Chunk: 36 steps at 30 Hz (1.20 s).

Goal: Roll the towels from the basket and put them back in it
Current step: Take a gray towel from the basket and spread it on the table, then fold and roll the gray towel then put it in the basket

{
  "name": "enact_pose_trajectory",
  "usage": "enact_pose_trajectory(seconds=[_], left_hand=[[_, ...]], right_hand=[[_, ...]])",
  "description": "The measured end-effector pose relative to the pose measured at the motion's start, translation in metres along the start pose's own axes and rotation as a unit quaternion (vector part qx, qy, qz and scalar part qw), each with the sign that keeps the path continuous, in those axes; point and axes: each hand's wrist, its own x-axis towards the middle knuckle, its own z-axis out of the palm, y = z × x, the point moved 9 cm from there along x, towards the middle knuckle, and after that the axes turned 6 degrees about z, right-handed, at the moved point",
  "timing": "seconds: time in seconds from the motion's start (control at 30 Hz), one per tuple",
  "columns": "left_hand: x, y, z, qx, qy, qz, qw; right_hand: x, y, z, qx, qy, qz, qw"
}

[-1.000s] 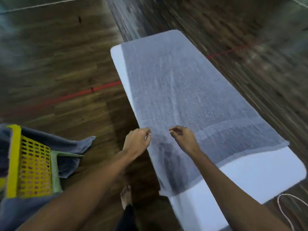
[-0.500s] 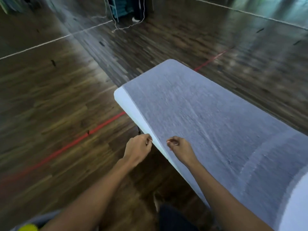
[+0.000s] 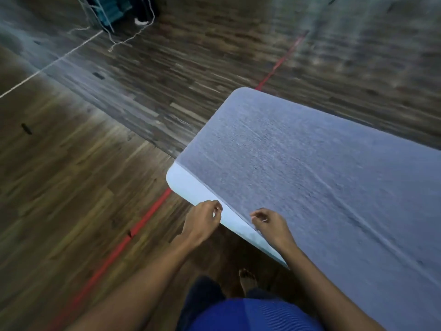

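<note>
Towel: where does it lie?
— Spread flat on the white table, covering almost all the top; a bare strip shows along the near edge.
— And the hands?
— The right hand pinches the towel's near edge. The left hand has curled fingers just beside that edge; in the blur I cannot tell if it holds cloth.

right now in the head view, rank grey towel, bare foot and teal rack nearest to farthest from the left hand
1. Grey terry towel, touching the left hand.
2. Bare foot, on the wooden floor below.
3. Teal rack, far off, top left.
</note>
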Motion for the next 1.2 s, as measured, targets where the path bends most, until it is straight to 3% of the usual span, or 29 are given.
enact_pose_trajectory(seconds=[0.17,0.33,0.5,0.67,0.93,1.2], left_hand=[[0.050,-0.064,0.003,-0.008,-0.070,0.045,0.996],[0.096,-0.122,0.002,0.028,-0.145,0.142,0.979],[0.131,-0.160,-0.021,0.038,-0.168,0.221,0.960],[0.161,-0.177,-0.038,0.051,-0.142,0.272,0.950],[0.191,-0.197,-0.036,0.077,-0.144,0.330,0.930],[0.199,-0.205,-0.037,0.078,-0.128,0.323,0.934]], right_hand=[[0.027,-0.017,0.036,-0.013,0.046,0.051,0.998],[0.041,-0.032,0.087,0.000,0.114,0.129,0.985],[0.045,-0.068,0.133,0.009,0.184,0.172,0.968],[0.073,-0.108,0.152,-0.053,0.232,0.130,0.962],[0.113,-0.126,0.163,-0.172,0.235,0.085,0.953],[0.117,-0.131,0.156,-0.207,0.261,0.075,0.940]])
